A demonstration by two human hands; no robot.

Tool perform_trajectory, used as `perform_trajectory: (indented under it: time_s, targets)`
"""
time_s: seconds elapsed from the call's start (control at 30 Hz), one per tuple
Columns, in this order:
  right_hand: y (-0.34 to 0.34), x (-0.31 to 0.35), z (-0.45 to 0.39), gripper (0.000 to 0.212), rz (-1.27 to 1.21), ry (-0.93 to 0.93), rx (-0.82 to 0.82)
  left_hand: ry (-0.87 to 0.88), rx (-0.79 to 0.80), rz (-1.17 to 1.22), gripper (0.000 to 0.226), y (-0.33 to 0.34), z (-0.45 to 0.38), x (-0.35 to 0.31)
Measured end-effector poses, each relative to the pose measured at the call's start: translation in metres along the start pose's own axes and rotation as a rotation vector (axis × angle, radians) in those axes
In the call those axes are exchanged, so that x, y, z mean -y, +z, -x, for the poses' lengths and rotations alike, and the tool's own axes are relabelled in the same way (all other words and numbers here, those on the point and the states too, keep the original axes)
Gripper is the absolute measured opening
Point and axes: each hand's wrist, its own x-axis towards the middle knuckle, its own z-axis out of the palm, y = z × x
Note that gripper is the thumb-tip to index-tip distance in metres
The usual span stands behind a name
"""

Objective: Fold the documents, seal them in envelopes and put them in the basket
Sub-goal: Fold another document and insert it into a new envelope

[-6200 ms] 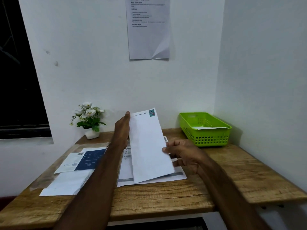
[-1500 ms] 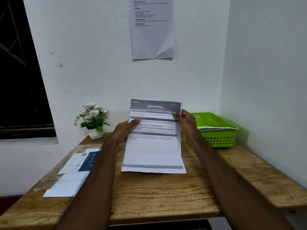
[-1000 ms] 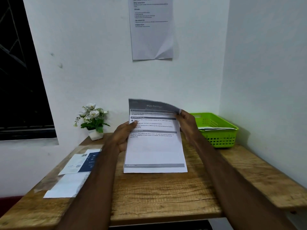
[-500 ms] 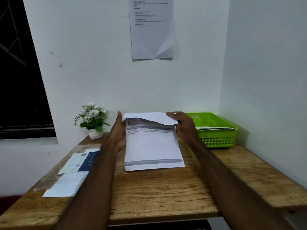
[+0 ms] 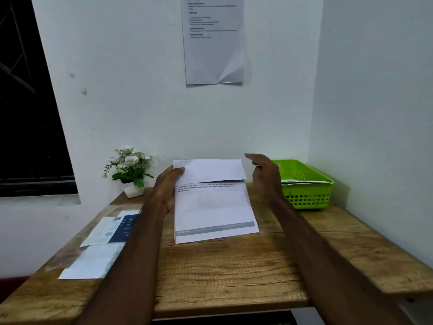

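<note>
- Step in hand: folding. The document [image 5: 212, 202] sits at centre frame, its lower edge resting on the wooden table [image 5: 229, 273], its top portion turned down toward the viewer as a white flap.
- Left hand [image 5: 167, 187]: thumb pinches the flap's left end against the sheet; the remaining fingers lie behind the paper, unseen.
- Right hand [image 5: 263, 174]: off the paper, just right of the flap, fingers loosely extended, holding nothing.
- Green basket [image 5: 304, 195]: right of centre against the wall, with paper items already inside.
- Envelopes [image 5: 93, 259]: lower left on the table, beside a blue-and-white printed item [image 5: 114, 227].
- Judgement: the fold is laid over but appears uncreased. The next move calls for the free hand to square the flap's edges and press along the fold line.
</note>
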Motion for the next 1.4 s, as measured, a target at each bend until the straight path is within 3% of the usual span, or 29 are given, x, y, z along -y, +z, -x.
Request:
perform_trajectory:
  time_s: [0.23,0.37,0.47,0.63,0.77,1.03,1.17,1.4]
  targets:
    - [0.018,0.032,0.005,0.030,0.199,-0.234,0.028,0.016,0.010,-0.013,0.028,0.005,0.002,0.001]
    - [0.039,0.045,0.000,0.030,0.238,-0.354,0.174,0.056,0.008,-0.041,0.035,0.007,0.003,0.002]
    - [0.051,0.057,-0.005,0.033,0.286,-0.300,0.273,0.085,0.033,-0.135,0.047,0.009,0.005,0.001]
    - [0.059,0.078,-0.016,0.034,0.388,-0.250,0.415,0.095,0.016,-0.135,0.030,0.014,0.010,0.000]
    - [0.065,0.086,-0.023,0.033,0.390,-0.207,0.447,0.143,0.011,-0.172,0.037,0.016,0.013,0.000]
    - [0.056,0.076,-0.021,0.021,0.339,-0.094,0.473,0.114,0.014,-0.161,0.025,0.022,0.020,-0.002]
    - [0.035,0.062,-0.027,0.025,0.313,-0.022,0.495,0.113,-0.027,-0.135,0.027,0.017,0.017,-0.005]
    - [-0.016,0.026,-0.031,0.030,0.076,0.051,0.475,0.079,-0.032,-0.089,0.028,0.007,0.016,-0.012]
